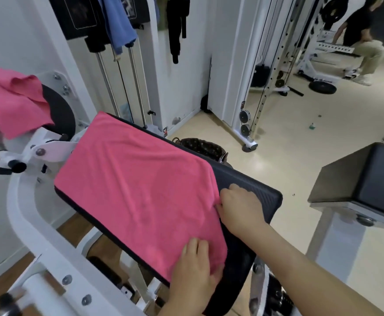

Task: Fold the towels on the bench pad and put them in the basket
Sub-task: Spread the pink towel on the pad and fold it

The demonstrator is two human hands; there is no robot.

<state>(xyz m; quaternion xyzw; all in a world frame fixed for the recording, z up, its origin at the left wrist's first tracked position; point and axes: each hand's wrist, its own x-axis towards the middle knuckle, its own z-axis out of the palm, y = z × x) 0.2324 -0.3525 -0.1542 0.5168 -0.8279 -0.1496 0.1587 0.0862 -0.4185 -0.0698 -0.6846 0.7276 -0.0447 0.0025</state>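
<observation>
Gym's bench pad (250, 185) has the pink towel (136, 190) spread flat, long axis running up-left from both hands: right hand (239, 206) fingers pinch its right edge, left hand (195, 267) fingers lie over the near corner (grip too blurry to call), so I'd fold away leftward.

No legible text, brand or number; print on hanging black shirt (81, 17) too blurred.

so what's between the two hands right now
In the head view, only the right edge of the spread pink towel runs between left hand and right hand, over the black bench pad.
</observation>
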